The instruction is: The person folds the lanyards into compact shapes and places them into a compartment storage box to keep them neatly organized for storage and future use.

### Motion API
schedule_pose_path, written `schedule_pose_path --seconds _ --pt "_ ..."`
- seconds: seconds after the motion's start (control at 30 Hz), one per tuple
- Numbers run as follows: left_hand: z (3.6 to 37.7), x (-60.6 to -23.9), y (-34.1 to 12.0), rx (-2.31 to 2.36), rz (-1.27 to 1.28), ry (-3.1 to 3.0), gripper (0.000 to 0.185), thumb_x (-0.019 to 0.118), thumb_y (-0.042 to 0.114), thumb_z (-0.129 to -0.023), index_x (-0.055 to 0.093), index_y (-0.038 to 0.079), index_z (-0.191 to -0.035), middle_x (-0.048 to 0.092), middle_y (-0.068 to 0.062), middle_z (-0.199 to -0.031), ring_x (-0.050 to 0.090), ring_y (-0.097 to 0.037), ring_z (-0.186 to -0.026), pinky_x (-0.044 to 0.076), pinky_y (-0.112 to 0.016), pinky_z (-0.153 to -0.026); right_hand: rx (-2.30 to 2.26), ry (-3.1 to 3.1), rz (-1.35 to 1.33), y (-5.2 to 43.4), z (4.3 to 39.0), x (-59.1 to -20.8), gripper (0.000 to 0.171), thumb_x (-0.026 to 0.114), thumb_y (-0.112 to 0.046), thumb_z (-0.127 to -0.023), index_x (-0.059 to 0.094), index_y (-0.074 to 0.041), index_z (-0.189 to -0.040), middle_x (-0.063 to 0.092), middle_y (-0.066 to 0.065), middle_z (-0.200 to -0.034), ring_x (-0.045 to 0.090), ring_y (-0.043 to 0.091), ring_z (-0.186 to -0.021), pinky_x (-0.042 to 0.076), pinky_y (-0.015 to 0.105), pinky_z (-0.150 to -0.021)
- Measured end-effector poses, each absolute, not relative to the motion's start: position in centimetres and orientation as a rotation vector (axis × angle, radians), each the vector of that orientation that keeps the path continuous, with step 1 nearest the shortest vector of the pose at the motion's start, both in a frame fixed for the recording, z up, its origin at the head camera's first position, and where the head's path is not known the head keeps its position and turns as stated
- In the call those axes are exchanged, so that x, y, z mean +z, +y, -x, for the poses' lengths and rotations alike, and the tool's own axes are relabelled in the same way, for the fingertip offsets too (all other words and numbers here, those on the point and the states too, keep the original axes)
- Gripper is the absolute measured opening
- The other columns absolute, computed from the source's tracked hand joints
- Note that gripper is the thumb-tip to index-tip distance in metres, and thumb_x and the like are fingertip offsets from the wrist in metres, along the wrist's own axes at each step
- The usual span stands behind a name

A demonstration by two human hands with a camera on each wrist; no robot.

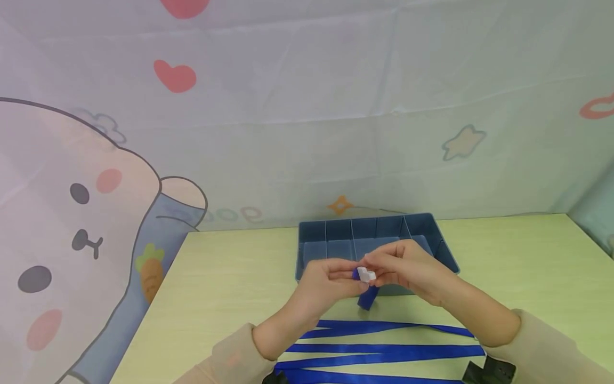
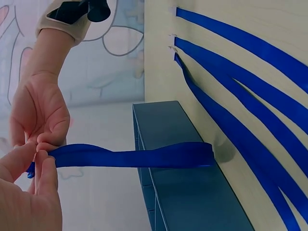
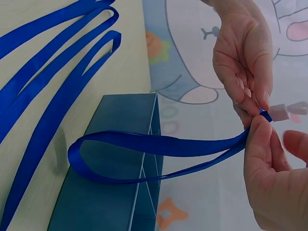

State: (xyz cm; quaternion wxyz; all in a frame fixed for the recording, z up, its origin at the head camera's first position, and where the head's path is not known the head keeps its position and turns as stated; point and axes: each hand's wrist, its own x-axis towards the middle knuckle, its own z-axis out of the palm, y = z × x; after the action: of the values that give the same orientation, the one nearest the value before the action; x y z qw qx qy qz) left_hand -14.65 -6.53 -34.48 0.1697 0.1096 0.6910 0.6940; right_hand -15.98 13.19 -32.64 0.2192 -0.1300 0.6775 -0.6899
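Observation:
Both hands meet in front of the box, working on a blue lanyard with a white plastic clip (image 1: 366, 274) at its end. My left hand (image 1: 326, 282) pinches the lanyard close by the clip. From the other side, my right hand (image 1: 408, 269) pinches it too, thumb and fingertips at the strap in the right wrist view. Below the fingers the doubled strap (image 3: 192, 147) hangs as a long loop, its bend in front of the box wall. The white clip sticks out past the fingertips and is mostly hidden in the left wrist view.
A blue-grey divided box (image 1: 307, 246) stands at the table's back edge, behind the hands. Several more blue lanyards (image 1: 384, 349) lie stretched across the table (image 1: 216, 288) near its front. A printed cloth (image 1: 307, 149) hangs behind the table.

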Motion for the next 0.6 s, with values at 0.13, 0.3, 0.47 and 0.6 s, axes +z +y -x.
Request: schedule_pose_path --seconds 0.13,0.3,0.47,0.6 --pt "14.61 -34.60 -6.47 1.985 -0.326 1.969 0.031 0.072 0.004 -0.080 0.067 -0.001 -0.110 0.069 -0.013 -0.099 0.067 -0.023 -0.092 0.053 -0.035 -0.083 -1.907 1.904 0.389 13.11 16.09 -32.96 0.029 0.066 -0.015 -0.087 0.065 0.008 -0.104 0.070 0.007 -0.091 0.066 0.016 -0.079 0.054 0.029 -0.077" --pt "14.26 -34.52 -6.20 1.992 -0.331 2.026 0.033 0.075 0.008 -0.078 0.066 0.002 -0.110 0.069 -0.010 -0.096 0.067 -0.021 -0.090 0.054 -0.034 -0.080 -1.939 1.889 0.407 12.90 16.12 -33.19 0.023 0.068 -0.011 -0.085 0.067 0.006 -0.101 0.070 0.009 -0.092 0.067 0.020 -0.086 0.054 0.033 -0.080" --pt "13.83 -34.40 -5.96 2.010 -0.374 2.082 0.031 0.074 0.012 -0.080 0.067 0.003 -0.109 0.069 -0.009 -0.096 0.067 -0.020 -0.089 0.054 -0.032 -0.078 -1.958 1.952 0.374 12.56 16.02 -33.28 0.018 0.070 -0.011 -0.083 0.069 0.003 -0.095 0.071 0.008 -0.088 0.067 0.021 -0.081 0.055 0.033 -0.076" --pt "13.80 -34.44 -5.89 2.064 -0.436 2.066 0.025 0.070 0.011 -0.084 0.068 0.000 -0.106 0.068 -0.011 -0.099 0.067 -0.021 -0.091 0.053 -0.032 -0.080 -1.922 2.101 0.323 12.23 15.87 -33.30 0.019 0.073 -0.014 -0.080 0.070 0.002 -0.092 0.070 0.005 -0.082 0.063 0.021 -0.072 0.054 0.032 -0.066"
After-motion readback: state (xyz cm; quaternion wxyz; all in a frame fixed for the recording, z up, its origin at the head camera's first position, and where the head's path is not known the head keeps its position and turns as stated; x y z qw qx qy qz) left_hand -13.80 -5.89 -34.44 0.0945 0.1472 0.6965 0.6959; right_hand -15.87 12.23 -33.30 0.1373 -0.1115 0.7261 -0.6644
